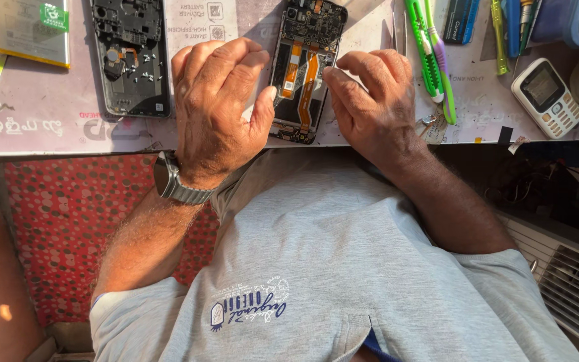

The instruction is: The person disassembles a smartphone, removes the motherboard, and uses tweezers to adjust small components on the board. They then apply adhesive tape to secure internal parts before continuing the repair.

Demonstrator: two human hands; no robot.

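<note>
- Two hands flank an opened phone [305, 70] lying on the worktable [48, 121] at its near edge.
- Left hand [219, 107]: fingers curled loosely, thumb tip touching the phone's left edge.
- Right hand [373, 100]: fingers bent, fingertips [333, 72] resting on the phone's right edge.
- Beside them: a second phone frame [131, 57], toothbrushes [430, 57], a small keypad handset [546, 96].

The opened phone [305, 70] between the left hand [219, 107] and right hand [373, 100] shows a matt dark circuit board with 2 glossy orange ribbon cables. The wristwatch [172, 181] has a brushed metal band. Near the counter's [48, 121] far edge lie 2 smooth plastic toothbrushes [430, 57]; the counter is a matt printed sheet.
</note>
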